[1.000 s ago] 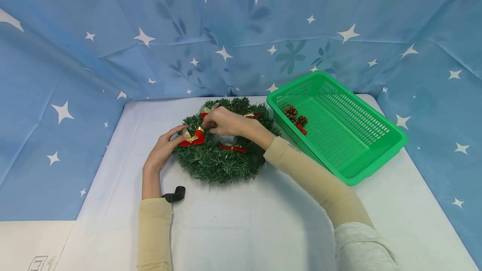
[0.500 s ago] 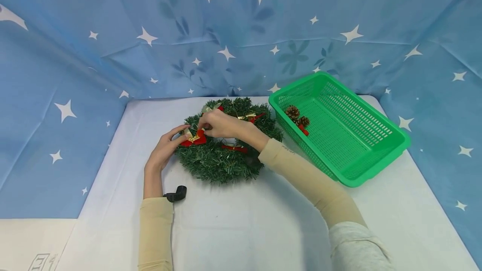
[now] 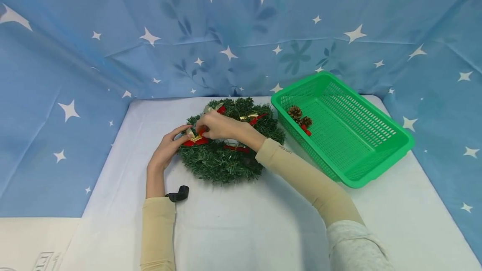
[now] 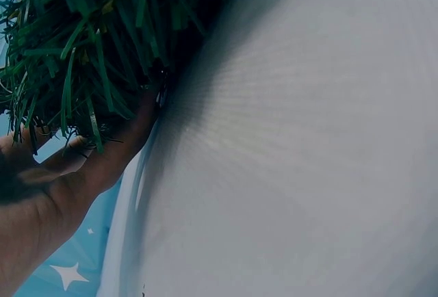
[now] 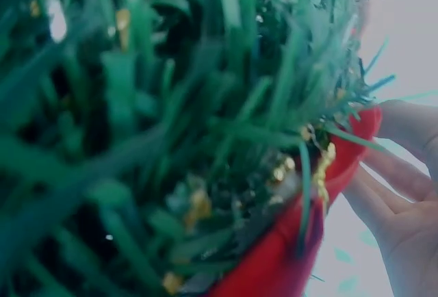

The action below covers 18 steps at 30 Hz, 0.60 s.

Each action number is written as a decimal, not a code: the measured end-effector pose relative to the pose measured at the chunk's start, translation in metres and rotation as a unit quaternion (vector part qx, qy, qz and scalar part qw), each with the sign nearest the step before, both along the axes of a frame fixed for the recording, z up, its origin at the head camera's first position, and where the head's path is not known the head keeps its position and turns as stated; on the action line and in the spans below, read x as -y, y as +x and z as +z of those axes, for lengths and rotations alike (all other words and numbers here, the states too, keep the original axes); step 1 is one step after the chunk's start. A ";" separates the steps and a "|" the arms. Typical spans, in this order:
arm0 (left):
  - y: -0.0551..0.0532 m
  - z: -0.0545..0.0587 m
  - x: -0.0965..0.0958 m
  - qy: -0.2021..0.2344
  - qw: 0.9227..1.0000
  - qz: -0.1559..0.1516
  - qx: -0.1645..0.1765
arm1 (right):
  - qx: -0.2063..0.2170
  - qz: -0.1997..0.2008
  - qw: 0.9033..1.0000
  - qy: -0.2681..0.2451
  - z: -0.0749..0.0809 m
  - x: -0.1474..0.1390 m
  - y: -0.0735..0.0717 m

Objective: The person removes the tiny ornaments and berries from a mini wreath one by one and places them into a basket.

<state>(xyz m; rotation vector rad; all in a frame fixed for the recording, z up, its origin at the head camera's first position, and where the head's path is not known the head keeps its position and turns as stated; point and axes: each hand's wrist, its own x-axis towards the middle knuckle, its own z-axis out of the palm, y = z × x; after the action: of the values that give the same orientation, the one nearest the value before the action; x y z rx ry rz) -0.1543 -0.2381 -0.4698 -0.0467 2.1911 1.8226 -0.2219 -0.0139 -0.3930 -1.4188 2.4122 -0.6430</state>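
Note:
A green tinsel wreath (image 3: pixel 222 164) lies on the white table with red and gold bows on it. At its left side my left hand (image 3: pixel 165 147) grips the wreath, thumb against a red bow (image 3: pixel 193 141); the left wrist view shows a finger of that left hand (image 4: pixel 96 167) under the tinsel. My right hand (image 3: pixel 218 125) pinches the right part of the same bow, and its fingertips hide that part in the head view. Close up in the right wrist view, red bow fabric (image 5: pixel 277 256) with gold trim sits against the tinsel, touched by fingers.
Right of the wreath stands a green plastic basket (image 3: pixel 376 170), tilted askew, with pinecones (image 3: pixel 295 112) and a small red item (image 3: pixel 306 130) at its left end. A black wrist camera (image 3: pixel 178 193) sticks out beside the left forearm. A starry blue cloth (image 3: pixel 241 32) hangs behind.
My right hand has shifted slightly down and left onto the bow, covering its upright red piece. My left hand keeps its place on the wreath. The head view has shifted slightly.

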 end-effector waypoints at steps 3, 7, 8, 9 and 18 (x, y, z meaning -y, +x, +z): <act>0.000 -0.001 0.000 0.002 1.000 -0.001 0.003 | -0.005 0.001 1.000 0.008 -0.002 0.002 -0.001; -0.001 -0.001 -0.001 0.005 1.000 0.002 0.006 | -0.005 0.002 1.000 0.012 -0.004 0.005 -0.001; -0.001 -0.001 -0.001 0.004 1.000 0.001 0.006 | -0.005 0.002 1.000 0.013 -0.005 0.005 0.000; -0.001 -0.001 -0.001 0.004 1.000 0.001 0.006 | -0.006 0.001 1.000 0.016 -0.005 0.005 0.000; -0.002 -0.002 0.001 -0.007 1.000 0.002 0.005 | -0.028 0.005 0.999 0.025 -0.002 0.004 0.000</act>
<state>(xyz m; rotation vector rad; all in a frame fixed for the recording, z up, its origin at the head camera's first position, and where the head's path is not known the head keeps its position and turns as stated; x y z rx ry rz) -0.1561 -0.2389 -0.4719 -0.0638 2.1984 1.8057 -0.2218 -0.0181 -0.3947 -1.4461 2.4439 -0.5441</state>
